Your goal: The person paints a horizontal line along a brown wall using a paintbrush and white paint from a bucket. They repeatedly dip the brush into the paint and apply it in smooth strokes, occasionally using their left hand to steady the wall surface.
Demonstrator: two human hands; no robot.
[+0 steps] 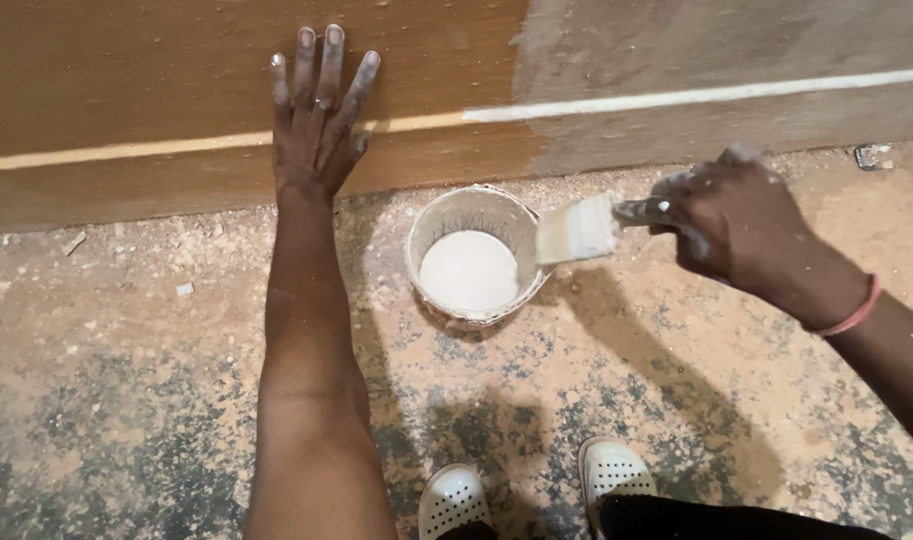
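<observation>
Here, my right hand grips a paint-coated brush with fingers closed, its bristles at the rim of the white-paint can on the dusty floor, while my left hand presses flat, fingers spread, against the wooden panel.

A: Arms bare, no sleeves. Left hand has a ring on one finger, white smears on fingertips and nails.
B: Right hand?
A: White splatter over knuckles and fingers, thin pink band at the wrist.
B: Feet?
A: White perforated clogs, dark trouser leg at bottom edge.
</observation>
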